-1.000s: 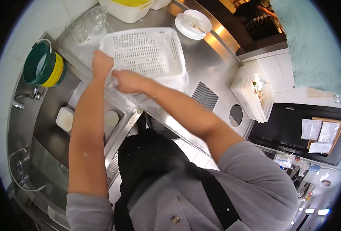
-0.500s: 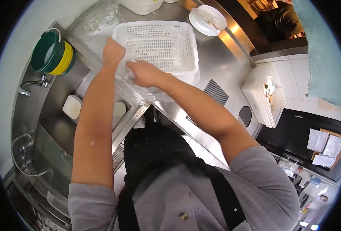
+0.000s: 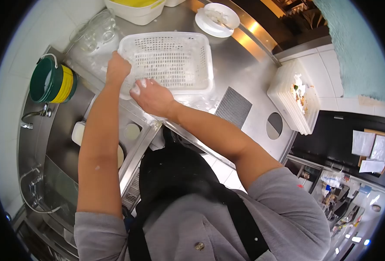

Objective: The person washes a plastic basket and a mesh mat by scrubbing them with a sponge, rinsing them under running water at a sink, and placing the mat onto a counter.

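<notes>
A white perforated plastic basket [image 3: 170,65] rests on the steel counter, wet along its near side. My left hand [image 3: 118,68] is closed on the basket's left rim. With white suds on its fingers, my right hand [image 3: 152,96] is at the basket's near left corner, its fingers bent inward. Whatever may be under those fingers is hidden.
Glasses [image 3: 97,35] and a white tub [image 3: 136,12] stand behind the basket. White dishes [image 3: 217,19] sit farther right. A green bucket [image 3: 44,80] is above the sink at left. Stacked trays with food scraps [image 3: 288,98] are right, past a ridged grey mat [image 3: 234,106].
My right hand has turned back-up and its fingers lie lower, at the basket's near left corner. My left hand stays on the left rim. The whole view has shifted slightly.
</notes>
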